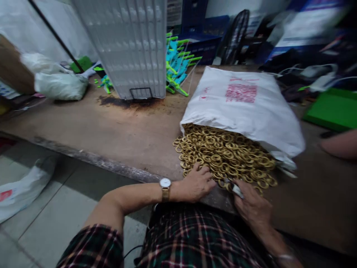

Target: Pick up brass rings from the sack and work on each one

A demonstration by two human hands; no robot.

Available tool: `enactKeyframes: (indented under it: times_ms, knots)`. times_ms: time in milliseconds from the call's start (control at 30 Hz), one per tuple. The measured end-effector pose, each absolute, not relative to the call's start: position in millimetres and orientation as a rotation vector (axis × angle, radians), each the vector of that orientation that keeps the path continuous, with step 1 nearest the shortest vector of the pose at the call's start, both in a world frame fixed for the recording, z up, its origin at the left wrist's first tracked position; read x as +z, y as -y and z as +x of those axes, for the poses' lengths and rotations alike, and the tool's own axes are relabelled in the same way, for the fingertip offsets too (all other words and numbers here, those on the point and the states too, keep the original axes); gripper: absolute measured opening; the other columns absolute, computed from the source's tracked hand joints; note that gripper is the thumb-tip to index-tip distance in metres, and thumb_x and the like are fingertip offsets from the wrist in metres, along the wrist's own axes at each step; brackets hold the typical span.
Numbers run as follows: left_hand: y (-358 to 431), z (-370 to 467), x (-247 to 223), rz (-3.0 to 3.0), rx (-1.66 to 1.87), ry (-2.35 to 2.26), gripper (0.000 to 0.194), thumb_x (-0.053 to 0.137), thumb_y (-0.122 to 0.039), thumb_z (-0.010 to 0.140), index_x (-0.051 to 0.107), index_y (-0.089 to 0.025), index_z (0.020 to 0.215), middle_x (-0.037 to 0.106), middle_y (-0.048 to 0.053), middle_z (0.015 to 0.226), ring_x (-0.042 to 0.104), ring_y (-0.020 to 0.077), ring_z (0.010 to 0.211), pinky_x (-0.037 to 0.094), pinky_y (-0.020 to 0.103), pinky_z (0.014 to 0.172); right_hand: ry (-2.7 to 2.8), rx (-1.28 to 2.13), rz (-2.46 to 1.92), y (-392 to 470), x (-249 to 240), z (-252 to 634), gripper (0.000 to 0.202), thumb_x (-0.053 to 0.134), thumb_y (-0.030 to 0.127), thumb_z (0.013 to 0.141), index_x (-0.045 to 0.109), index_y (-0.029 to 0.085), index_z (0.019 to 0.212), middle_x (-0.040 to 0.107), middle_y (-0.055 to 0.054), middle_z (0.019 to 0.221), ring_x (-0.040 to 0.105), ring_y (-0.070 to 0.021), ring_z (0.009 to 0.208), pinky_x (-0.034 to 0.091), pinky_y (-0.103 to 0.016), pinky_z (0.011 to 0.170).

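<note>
A heap of brass-coloured metal rings (223,152) spills from the mouth of a white woven sack (240,100) onto the table. My left hand (195,183), below a wristwatch (165,185), lies on the near left edge of the heap. Its fingers are bent and apart, touching the rings; its thumb is hidden. My right hand (252,203) is closed around a small tool with a white handle (237,191), at the heap's near edge. The tool's grey tip points toward the rings, and its exact kind does not show.
The brown table (134,134) has a worn front edge. A tall translucent plastic panel (131,48) stands behind, beside green and blue plastic pieces (178,67). A tied white bag (61,85) lies far left, a green tray (334,108) right. Another person's arm (341,144) enters at right.
</note>
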State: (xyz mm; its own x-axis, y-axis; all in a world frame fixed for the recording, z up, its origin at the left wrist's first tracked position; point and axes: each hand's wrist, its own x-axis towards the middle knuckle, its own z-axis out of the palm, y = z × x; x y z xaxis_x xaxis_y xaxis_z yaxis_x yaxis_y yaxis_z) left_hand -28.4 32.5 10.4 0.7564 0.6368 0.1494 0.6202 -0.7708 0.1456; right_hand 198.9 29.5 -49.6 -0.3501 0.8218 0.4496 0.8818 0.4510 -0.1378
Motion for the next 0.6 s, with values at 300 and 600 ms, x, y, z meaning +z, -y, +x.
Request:
enactKeyframes:
  times_ms: [300, 600]
  knots:
    - [-13.3, -1.6, 4.4, 2.460, 0.679, -1.114, 0.016, 0.046, -0.020, 0.082, 0.052, -0.017, 0.096, 0.059, 0.007, 0.091, 0.050, 0.0196, 0.088, 0.040, 0.039, 0.083, 1.733, 0.565, -1.647, -38.1, -36.4, 193.8, 0.021, 0.043, 0.028, 0.080, 0.059, 0.018, 0.088, 0.064, -0.004, 0.077, 0.057, -0.0157, 0.067, 0.045, -0.026, 0.062]
    - [-19.0, 27.6, -14.0, 1.866, 1.027, -1.174, 0.028, 0.043, -0.015, 0.082, 0.050, -0.017, 0.110, 0.063, 0.008, 0.096, 0.059, 0.0151, 0.082, 0.048, 0.029, 0.076, 1.107, 1.270, -1.614, -35.7, -9.8, 178.7, 0.017, 0.051, 0.033, 0.070, 0.050, 0.020, 0.080, 0.045, 0.008, 0.054, 0.032, -0.0064, 0.040, 0.028, -0.019, 0.040]
